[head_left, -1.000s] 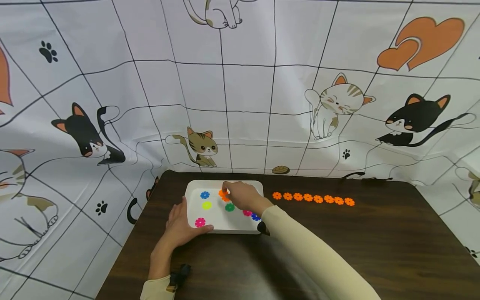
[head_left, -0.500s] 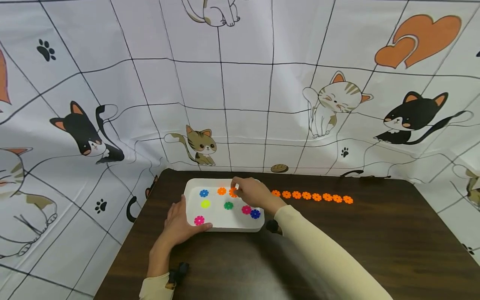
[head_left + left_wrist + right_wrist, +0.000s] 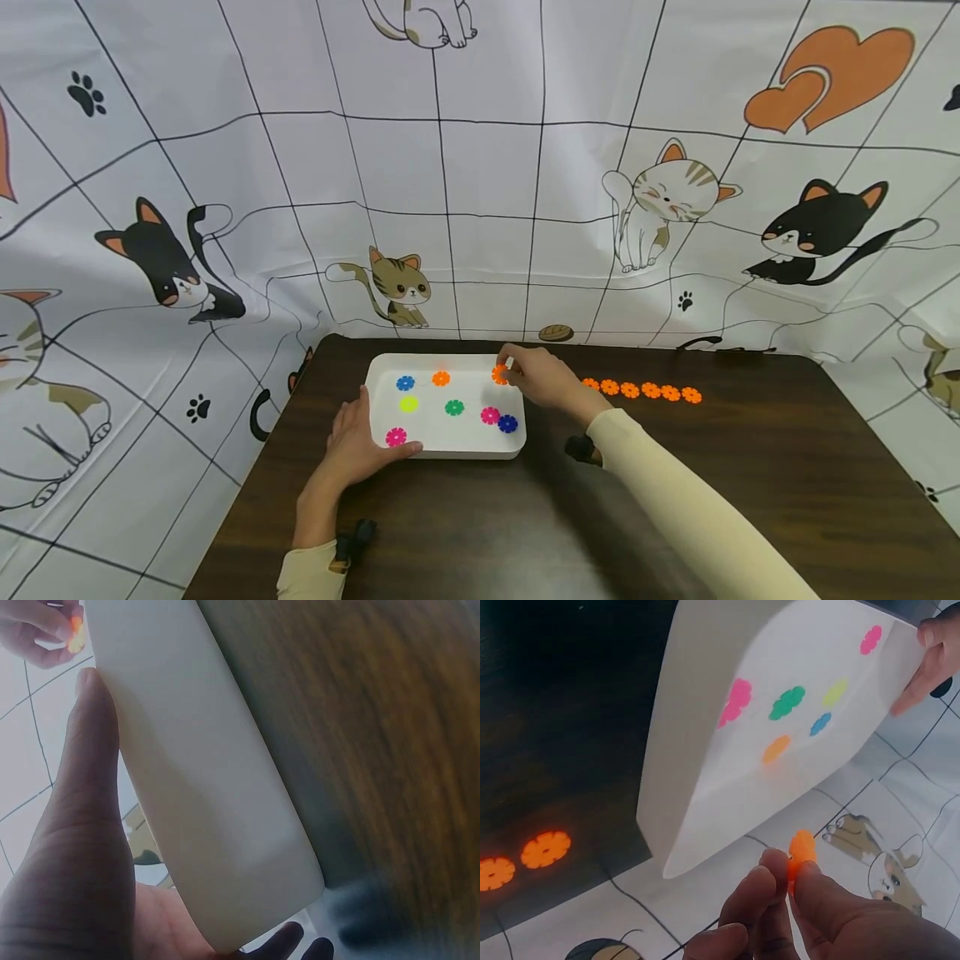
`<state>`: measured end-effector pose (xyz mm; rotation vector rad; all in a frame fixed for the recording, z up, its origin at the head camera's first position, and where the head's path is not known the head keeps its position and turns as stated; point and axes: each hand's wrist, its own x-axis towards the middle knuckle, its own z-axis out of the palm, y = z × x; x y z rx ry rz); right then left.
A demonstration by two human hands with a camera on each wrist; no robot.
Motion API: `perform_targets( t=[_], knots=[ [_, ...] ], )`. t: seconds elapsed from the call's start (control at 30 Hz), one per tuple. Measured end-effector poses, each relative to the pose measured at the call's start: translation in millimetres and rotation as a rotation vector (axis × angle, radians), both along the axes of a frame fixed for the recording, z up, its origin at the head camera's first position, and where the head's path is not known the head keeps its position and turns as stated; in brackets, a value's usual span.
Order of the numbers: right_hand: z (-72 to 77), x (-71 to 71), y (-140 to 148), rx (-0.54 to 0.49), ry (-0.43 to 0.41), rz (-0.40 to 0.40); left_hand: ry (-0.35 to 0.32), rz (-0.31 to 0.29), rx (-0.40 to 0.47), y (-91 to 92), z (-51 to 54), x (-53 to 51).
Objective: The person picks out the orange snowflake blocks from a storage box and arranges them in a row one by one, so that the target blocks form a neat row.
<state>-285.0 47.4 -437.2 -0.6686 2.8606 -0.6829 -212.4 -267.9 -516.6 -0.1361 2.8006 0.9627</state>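
Note:
In the head view, my left hand rests at the near left corner of a shallow white tray. Its thumb lies straight along the front rim, the other fingers along the left side. Over the tray's far right corner, my right hand pinches an orange flower-shaped disc between thumb and fingers. Inside the tray lie another orange disc, a light blue disc, a yellow disc, a green disc, two pink discs and a dark blue disc.
A row of several orange discs runs along the back of the dark wooden table, right of the tray; my right hand hides its left end. Behind the table hangs a white sheet printed with cats and grid lines.
My right hand has moved right across the tray, carrying the orange disc from beside the other orange one to the far right corner. My left hand has stayed at the tray.

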Motion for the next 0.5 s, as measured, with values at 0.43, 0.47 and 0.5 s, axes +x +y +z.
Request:
perform_targets(
  t=[0.43, 0.47, 0.5],
  knots=[
    [-1.9, 1.0, 28.2, -0.033, 0.048, 0.005, -0.004, -0.005, -0.007, 0.0, 2.5, 1.8],
    [-3.0, 0.9, 31.1, -0.037, 0.046, 0.003, -0.007, -0.005, -0.007, 0.1, 2.6, 2.1],
    [-4.4, 0.8, 34.0, -0.038, 0.047, 0.0, -0.008, -0.006, -0.007, 0.3, 2.7, 2.2]
  ],
)
